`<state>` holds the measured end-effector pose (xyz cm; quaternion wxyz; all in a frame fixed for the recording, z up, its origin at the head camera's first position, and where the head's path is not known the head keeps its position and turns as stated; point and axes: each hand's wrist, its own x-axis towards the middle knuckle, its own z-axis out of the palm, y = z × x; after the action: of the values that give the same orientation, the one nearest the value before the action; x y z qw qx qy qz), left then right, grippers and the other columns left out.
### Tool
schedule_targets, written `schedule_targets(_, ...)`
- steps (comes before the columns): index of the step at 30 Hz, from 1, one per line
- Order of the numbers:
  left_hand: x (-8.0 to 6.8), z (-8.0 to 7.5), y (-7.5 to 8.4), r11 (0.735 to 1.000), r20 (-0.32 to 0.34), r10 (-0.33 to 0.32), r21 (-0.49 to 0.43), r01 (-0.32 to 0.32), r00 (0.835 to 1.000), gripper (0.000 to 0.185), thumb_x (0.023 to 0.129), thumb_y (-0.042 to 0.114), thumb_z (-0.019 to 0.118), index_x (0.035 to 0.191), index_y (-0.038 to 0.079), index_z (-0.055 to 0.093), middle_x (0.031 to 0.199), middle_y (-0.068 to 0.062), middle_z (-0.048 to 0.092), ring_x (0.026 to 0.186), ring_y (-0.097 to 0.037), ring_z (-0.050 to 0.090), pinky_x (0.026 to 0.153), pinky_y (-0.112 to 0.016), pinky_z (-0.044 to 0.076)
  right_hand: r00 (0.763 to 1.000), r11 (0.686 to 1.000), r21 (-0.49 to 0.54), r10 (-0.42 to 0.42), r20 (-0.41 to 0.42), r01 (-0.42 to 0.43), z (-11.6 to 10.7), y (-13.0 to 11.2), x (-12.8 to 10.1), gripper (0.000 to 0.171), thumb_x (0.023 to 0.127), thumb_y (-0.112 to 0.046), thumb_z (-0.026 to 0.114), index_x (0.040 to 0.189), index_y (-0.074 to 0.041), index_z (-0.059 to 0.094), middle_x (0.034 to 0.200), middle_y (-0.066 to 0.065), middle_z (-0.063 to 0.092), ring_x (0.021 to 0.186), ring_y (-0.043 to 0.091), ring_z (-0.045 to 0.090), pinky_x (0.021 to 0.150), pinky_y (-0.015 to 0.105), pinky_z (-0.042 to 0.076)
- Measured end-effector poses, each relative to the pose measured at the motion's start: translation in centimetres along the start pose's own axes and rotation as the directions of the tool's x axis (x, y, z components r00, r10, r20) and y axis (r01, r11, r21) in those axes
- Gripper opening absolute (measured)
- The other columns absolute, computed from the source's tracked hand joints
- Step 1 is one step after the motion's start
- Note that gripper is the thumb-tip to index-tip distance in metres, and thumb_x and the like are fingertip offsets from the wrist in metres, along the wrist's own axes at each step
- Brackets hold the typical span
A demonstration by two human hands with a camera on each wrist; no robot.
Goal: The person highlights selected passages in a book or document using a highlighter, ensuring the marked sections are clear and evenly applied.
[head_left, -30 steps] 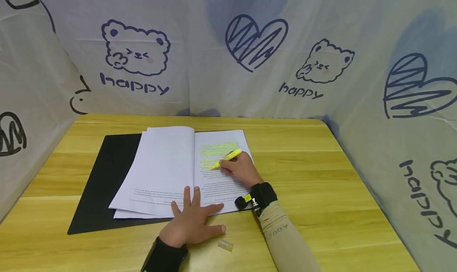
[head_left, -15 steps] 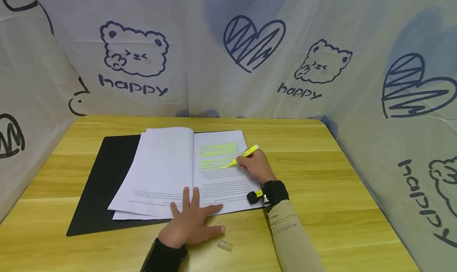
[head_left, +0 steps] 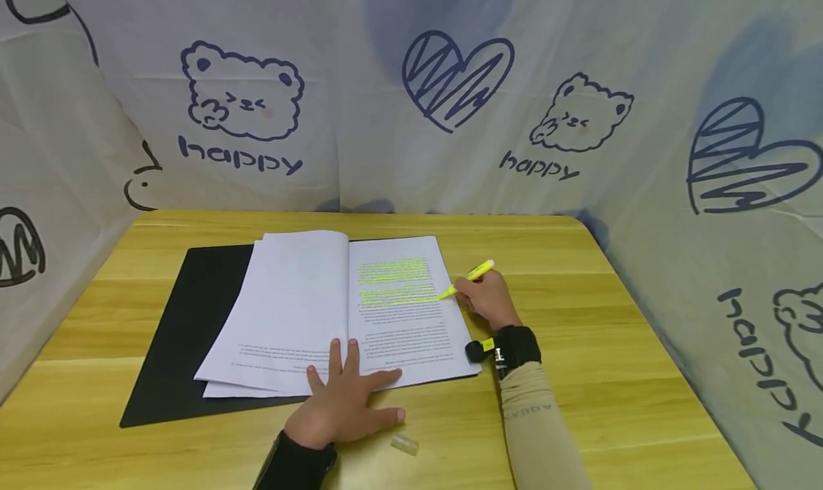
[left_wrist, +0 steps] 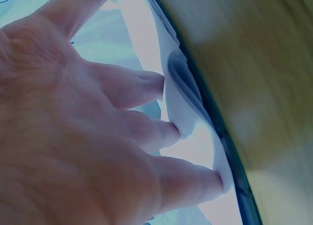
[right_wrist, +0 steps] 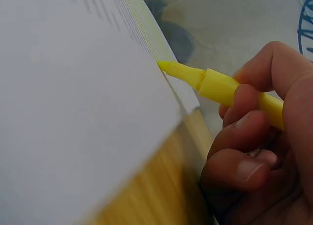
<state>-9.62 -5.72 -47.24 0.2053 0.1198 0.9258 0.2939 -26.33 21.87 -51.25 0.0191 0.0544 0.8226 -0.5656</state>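
Note:
My right hand (head_left: 490, 298) pinches a yellow highlighter (right_wrist: 222, 87), whose tip meets the right page at the right end of a text line. Yellow strokes cover the upper lines of that printed page (head_left: 401, 340). My left hand (head_left: 343, 404) lies with spread, straight fingers over the lower edge of the open document, around its centre fold. In the left wrist view, the fingertips (left_wrist: 212, 183) press on the paper, which bulges beside them. The turned left pages (head_left: 289, 297) are mostly blank, with a few printed lines near the bottom.
A clear cap (head_left: 404, 444) lies on the wooden table (head_left: 579, 404) just below the left thumb. Under the papers is a black folder (head_left: 186, 333), showing mainly on the left. A printed cloth (head_left: 360, 168) hangs behind the table and at both sides.
My right hand has slid the highlighter rightward along a text line, and the yellow stroke now reaches the line's right end. The left hand has stayed in place.

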Motion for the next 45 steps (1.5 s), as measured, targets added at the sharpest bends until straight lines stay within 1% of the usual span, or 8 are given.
schedule_targets(7,0.0,0.1,-0.1,1.000,0.005,0.006,-0.009,-0.006,1.000,0.060,0.089,0.054,0.074,0.143,0.028,0.065,0.166,-0.037,0.007,0.151,-0.056,-0.015,0.103,-0.087,-0.008,0.996,0.978,0.195,-0.059,-0.069,0.071,-1.0,1.5,0.1,0.023,0.097,-0.020,0.065,0.083,-0.002,0.061,0.063,0.003,0.049,0.048,0.015,0.042,0.043,0.025,0.033)
schedule_targets(10,0.0,0.1,-0.1,1.000,0.005,0.010,-0.019,-0.010,1.000,0.057,0.091,0.052,0.074,0.142,0.027,0.066,0.165,-0.037,0.007,0.151,-0.056,-0.015,0.103,-0.087,-0.008,0.987,0.943,0.305,-0.106,-0.118,0.137,-1.0,2.0,0.2,0.016,0.099,-0.017,0.063,0.097,-0.001,0.066,0.069,0.007,0.057,0.050,0.014,0.044,0.044,0.024,0.035)
schedule_targets(14,-0.1,0.1,0.0,1.000,0.003,0.014,-0.017,-0.014,1.000,0.053,0.093,0.050,0.072,0.140,0.027,0.068,0.165,-0.037,0.009,0.151,-0.056,-0.013,0.103,-0.087,-0.006,0.978,0.928,0.320,-0.154,-0.138,0.191,-1.2,2.1,0.0,0.026,0.105,-0.022,0.060,0.122,-0.006,0.071,0.085,0.017,0.073,0.053,0.014,0.049,0.045,0.022,0.037)
schedule_targets(18,-0.2,-0.2,0.1,1.000,-0.003,0.017,-0.018,-0.017,1.000,0.047,0.094,0.048,0.072,0.135,0.026,0.072,0.165,-0.036,0.012,0.152,-0.055,-0.011,0.104,-0.087,-0.004,0.974,0.942,0.250,-0.207,-0.090,0.224,-1.5,2.2,-0.4,0.030,0.108,-0.027,0.057,0.129,-0.007,0.068,0.102,0.022,0.075,0.069,0.017,0.059,0.056,0.021,0.045)
schedule_targets(23,-0.6,-0.6,0.0,1.000,-0.007,0.020,-0.022,-0.021,1.000,0.037,0.094,0.046,0.071,0.124,0.026,0.078,0.165,-0.034,0.018,0.154,-0.054,-0.006,0.104,-0.087,-0.002,0.951,0.954,0.034,-0.301,0.069,0.299,-2.3,2.3,-1.8,0.030,0.107,-0.023,0.061,0.130,-0.005,0.063,0.124,0.014,0.066,0.111,0.021,0.060,0.090,0.025,0.049)
schedule_targets(29,-0.7,-0.9,-0.1,0.999,-0.038,0.031,-0.024,-0.032,0.999,0.029,0.092,0.045,0.074,0.113,0.027,0.082,0.165,-0.030,0.023,0.155,-0.052,-0.001,0.105,-0.086,-0.001,0.928,0.945,-0.164,-0.226,0.295,0.283,-3.3,2.2,-4.3,0.060,0.090,-0.028,0.084,0.141,-0.018,0.054,0.129,0.009,0.054,0.118,0.028,0.051,0.103,0.046,0.039)
schedule_targets(37,-0.2,-0.2,0.0,0.997,-0.125,0.052,0.063,-0.045,0.991,0.017,0.090,0.047,0.076,0.095,0.031,0.071,0.151,-0.029,0.038,0.147,-0.050,0.012,0.099,-0.090,0.010,0.878,0.853,-0.405,-0.119,0.465,0.330,-3.1,0.5,-6.1,0.111,0.066,-0.045,0.097,0.158,-0.024,0.039,0.165,0.013,0.028,0.146,0.038,0.023,0.113,0.065,0.028)
schedule_targets(45,0.2,0.3,0.2,0.990,-0.144,0.036,0.141,-0.015,0.989,0.025,0.087,0.052,0.078,0.095,0.031,0.065,0.137,-0.024,0.044,0.140,-0.050,0.019,0.096,-0.091,0.015,0.840,0.792,-0.426,-0.190,0.509,0.438,-2.9,0.3,-6.3,0.110,0.072,-0.043,0.096,0.159,-0.012,0.037,0.160,0.022,0.033,0.141,0.045,0.029,0.110,0.065,0.030)
